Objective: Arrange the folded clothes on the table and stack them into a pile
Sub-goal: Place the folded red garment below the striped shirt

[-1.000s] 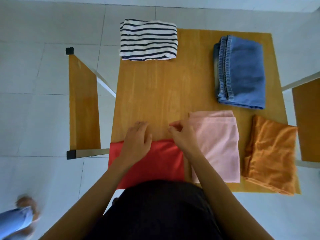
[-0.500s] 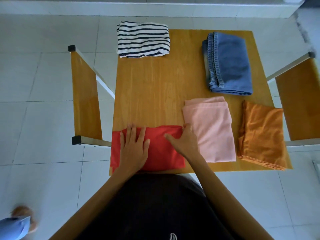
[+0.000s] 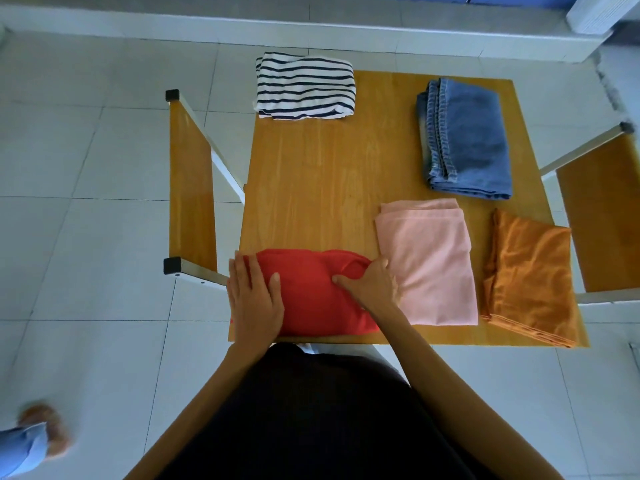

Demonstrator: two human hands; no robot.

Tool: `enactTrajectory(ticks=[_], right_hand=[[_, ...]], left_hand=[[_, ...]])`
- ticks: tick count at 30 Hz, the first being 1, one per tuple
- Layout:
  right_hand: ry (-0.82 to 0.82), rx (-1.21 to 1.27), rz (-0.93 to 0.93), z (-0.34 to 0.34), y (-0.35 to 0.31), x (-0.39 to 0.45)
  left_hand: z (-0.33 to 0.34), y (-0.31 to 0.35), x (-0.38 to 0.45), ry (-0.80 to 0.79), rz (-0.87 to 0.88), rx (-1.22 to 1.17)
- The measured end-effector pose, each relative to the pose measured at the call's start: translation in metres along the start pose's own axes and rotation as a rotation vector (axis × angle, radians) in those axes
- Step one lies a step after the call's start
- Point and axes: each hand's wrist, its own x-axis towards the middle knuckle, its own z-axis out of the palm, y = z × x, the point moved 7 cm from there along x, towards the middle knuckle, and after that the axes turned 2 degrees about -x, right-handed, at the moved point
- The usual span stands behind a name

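Observation:
A folded red garment (image 3: 311,292) lies at the near left corner of the wooden table (image 3: 311,174). My left hand (image 3: 254,292) presses flat on its left side. My right hand (image 3: 370,285) grips its right edge, where the cloth is bunched up. Touching it on the right is a folded pink garment (image 3: 433,258), with a folded orange cloth (image 3: 530,275) at the near right corner. Folded blue jeans (image 3: 467,136) lie at the far right. A striped black-and-white shirt (image 3: 304,84) sits at the far left corner and overhangs the edge.
Wooden chairs with white frames stand at the table's left (image 3: 192,188) and right (image 3: 602,216). White tiled floor surrounds it. Another person's foot (image 3: 41,431) shows at the bottom left. A low white ledge (image 3: 311,29) runs along the back.
My left hand slid from the red garment's top edge onto its left side. My right hand closed on its right edge, and the cloth there rose into a fold.

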Motion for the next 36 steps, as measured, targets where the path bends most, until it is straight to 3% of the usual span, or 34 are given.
enactTrajectory(ticks=[4,8,12,15,20,27,36], right_hand=[[-0.03,0.268,0.088,0.006,0.011,0.001],[-0.041,0.517,0.193,0.014,0.022,-0.001],[-0.167,0.676,0.137,0.025,0.014,-0.001],[-0.155,0.682,0.059,0.023,0.007,0.005],[-0.153,0.69,-0.018,0.011,0.001,0.017],[-0.194,0.836,-0.007,-0.019,-0.022,0.049],[-0.227,0.856,-0.029,-0.08,-0.104,0.141]], left_hand=[[-0.007,-0.03,0.0,0.023,-0.225,-0.031],[-0.013,-0.04,0.003,0.054,-0.278,-0.05],[-0.01,-0.041,0.013,-0.026,-0.358,-0.165],[-0.006,-0.044,0.024,-0.118,-0.436,-0.281],[-0.004,-0.031,0.043,-0.187,-0.389,-0.394],[-0.017,0.0,0.096,-0.071,-0.255,-0.434],[-0.036,0.049,0.219,-0.102,-0.253,-0.427]])
